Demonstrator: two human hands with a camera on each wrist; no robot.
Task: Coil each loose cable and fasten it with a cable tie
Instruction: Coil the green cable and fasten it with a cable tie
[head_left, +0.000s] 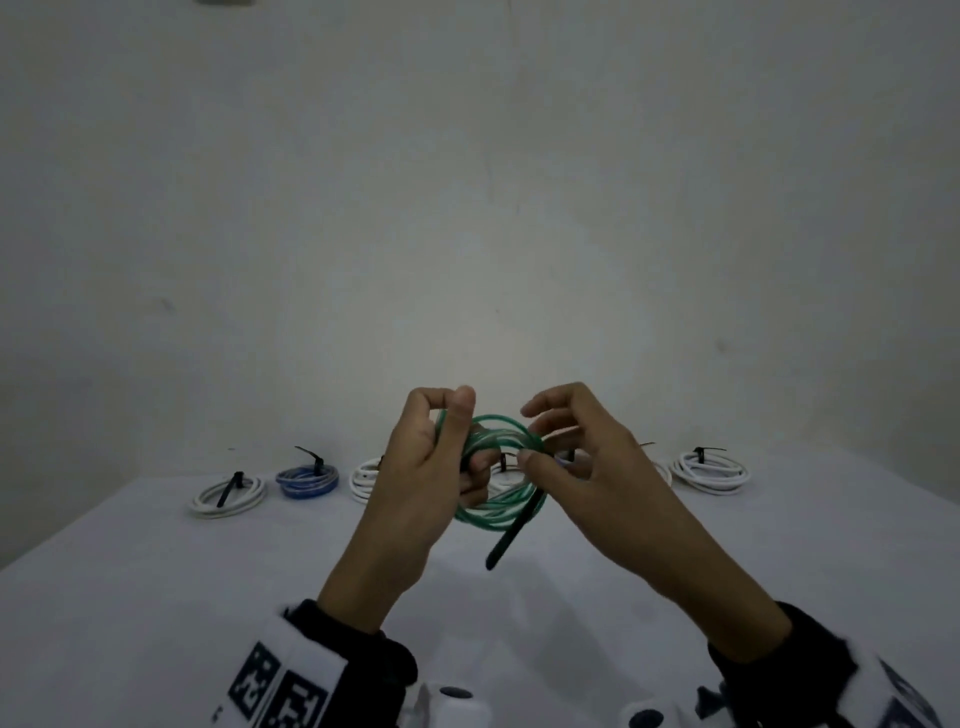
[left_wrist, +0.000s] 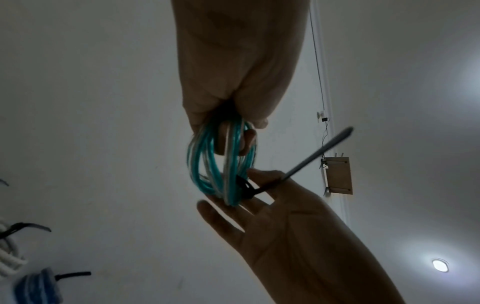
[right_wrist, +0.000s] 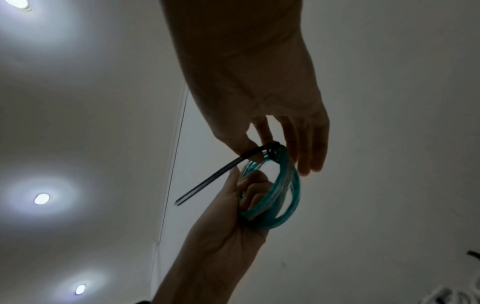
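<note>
Both hands hold one green cable coil (head_left: 497, 470) above the table (head_left: 156, 571): left hand (head_left: 431, 457) grips it, right hand (head_left: 576, 457) pinches the black cable tie (head_left: 511, 535) looped around it.

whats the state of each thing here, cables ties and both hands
green cable: coiled, held above the table
black cable tie: looped round the green coil, tail sticking out
left hand: grips the coil
right hand: pinches the tie at the coil
blue cable: coiled, tied, on the table
white cable: coiled, tied, on the table
</note>
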